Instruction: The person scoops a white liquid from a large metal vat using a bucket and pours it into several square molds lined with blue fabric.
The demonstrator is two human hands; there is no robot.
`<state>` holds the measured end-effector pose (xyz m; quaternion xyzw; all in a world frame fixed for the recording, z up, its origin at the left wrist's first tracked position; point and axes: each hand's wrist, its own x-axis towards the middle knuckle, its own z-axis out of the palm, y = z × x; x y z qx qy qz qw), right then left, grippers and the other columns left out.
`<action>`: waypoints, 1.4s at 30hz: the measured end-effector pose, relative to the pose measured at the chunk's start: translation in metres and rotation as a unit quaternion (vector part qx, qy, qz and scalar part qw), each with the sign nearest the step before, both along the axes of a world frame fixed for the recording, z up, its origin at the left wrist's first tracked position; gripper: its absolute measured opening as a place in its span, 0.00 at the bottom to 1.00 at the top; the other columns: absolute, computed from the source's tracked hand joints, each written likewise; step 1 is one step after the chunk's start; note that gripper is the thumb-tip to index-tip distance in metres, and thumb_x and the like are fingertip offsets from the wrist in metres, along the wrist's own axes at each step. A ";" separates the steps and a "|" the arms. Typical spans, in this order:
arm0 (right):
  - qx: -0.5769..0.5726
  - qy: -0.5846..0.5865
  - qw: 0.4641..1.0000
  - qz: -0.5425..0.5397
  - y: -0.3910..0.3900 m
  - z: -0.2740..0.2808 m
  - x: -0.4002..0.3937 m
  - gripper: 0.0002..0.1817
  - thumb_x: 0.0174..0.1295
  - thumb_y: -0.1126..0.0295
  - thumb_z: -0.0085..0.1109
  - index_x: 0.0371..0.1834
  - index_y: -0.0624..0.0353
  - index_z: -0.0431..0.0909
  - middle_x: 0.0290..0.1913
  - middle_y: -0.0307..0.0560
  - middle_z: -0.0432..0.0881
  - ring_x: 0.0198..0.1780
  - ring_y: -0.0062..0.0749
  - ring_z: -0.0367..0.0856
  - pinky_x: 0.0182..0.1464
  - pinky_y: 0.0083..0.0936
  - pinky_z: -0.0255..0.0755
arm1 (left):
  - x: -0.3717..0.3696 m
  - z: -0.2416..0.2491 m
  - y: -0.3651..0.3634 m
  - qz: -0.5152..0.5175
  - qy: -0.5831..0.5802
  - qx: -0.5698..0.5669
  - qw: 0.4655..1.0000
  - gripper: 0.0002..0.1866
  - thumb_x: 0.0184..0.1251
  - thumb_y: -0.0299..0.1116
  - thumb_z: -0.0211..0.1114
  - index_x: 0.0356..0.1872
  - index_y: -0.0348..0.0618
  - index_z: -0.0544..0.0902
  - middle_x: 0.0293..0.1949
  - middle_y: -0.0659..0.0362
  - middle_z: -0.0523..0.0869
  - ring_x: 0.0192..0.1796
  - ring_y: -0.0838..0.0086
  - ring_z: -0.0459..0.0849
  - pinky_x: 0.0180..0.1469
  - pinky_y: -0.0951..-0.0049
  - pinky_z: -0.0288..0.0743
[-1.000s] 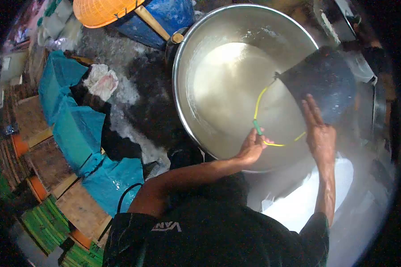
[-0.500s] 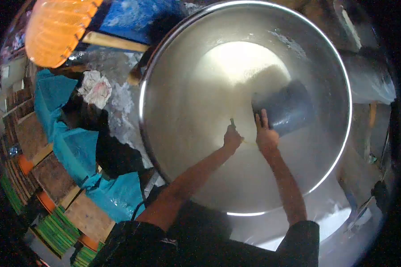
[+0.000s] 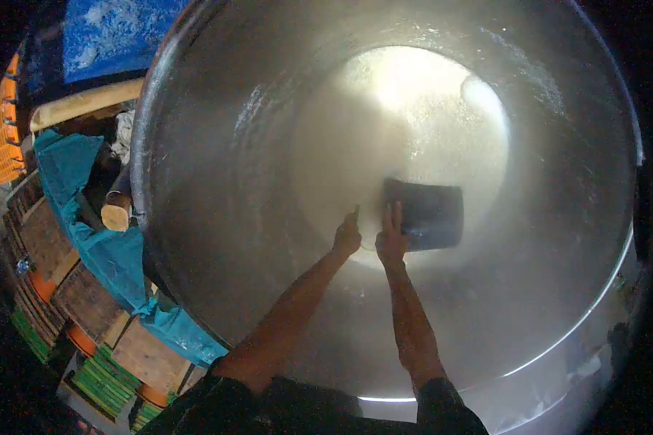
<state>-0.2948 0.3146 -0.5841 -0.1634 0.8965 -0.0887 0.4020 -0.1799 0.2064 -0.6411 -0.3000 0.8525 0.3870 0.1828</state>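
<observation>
A dark bucket (image 3: 435, 217) lies tilted on its side low inside a large round metal vat (image 3: 196, 304). My right hand (image 3: 392, 245) is closed on the bucket's left edge, with two fingers stretched along it. To the left, my left hand (image 3: 347, 238) is closed around a thin, dark, stick-like piece whose tip sticks up past the fingers. A thin pale cord (image 3: 368, 248) seems to run between the two hands. Pale, bright liquid (image 3: 442, 138) covers the vat's bottom, beyond the bucket. Haze blurs the bucket's opening.
Left of the vat are a teal sheet (image 3: 112, 254), a cut wooden pole end (image 3: 115, 216) and a wooden beam (image 3: 87, 105). An orange basket (image 3: 3, 134) and a blue whitish-stained surface (image 3: 120, 40) are farther off. Boards (image 3: 149, 355) and green slats (image 3: 105, 380) lie lower left.
My view has moved closer over the vat, which now fills more of it. The bucket has shifted down and left in view and turned more level. Both hands keep their hold.
</observation>
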 end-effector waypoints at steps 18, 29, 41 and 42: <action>-0.080 0.027 0.945 -0.315 0.184 0.116 -0.025 0.27 0.59 0.69 0.57 0.63 0.63 0.73 0.59 0.57 0.76 0.55 0.44 0.80 0.53 0.39 0.76 | -0.119 0.194 0.025 -0.075 0.077 0.180 0.978 0.15 0.64 0.26 0.57 0.51 0.36 0.73 0.45 0.39 0.81 0.50 0.45 0.81 0.52 0.50 0.76; -0.003 0.271 0.946 -0.180 0.231 0.285 -0.054 0.26 0.53 0.77 0.58 0.59 0.69 0.77 0.46 0.57 0.85 0.43 0.41 0.85 0.45 0.38 0.79 | -0.146 0.388 -0.023 -0.052 0.224 0.268 0.935 0.17 0.71 0.27 0.54 0.59 0.36 0.74 0.50 0.38 0.81 0.54 0.44 0.80 0.57 0.51 0.73; -0.107 0.382 0.907 -0.143 0.149 0.558 -0.098 0.26 0.59 0.76 0.54 0.63 0.67 0.74 0.54 0.56 0.84 0.50 0.41 0.83 0.50 0.33 0.76 | -0.136 0.462 -0.030 0.077 0.311 0.558 0.765 0.10 0.77 0.28 0.45 0.52 0.40 0.72 0.33 0.61 0.73 0.36 0.77 0.76 0.35 0.72 0.77; -0.060 0.416 0.900 -0.115 0.140 0.572 -0.097 0.24 0.60 0.76 0.55 0.63 0.68 0.75 0.57 0.57 0.83 0.56 0.45 0.83 0.59 0.35 0.75 | -0.132 0.460 -0.023 0.076 0.311 0.563 0.762 0.10 0.77 0.28 0.45 0.52 0.40 0.72 0.33 0.61 0.73 0.36 0.77 0.76 0.35 0.72 0.77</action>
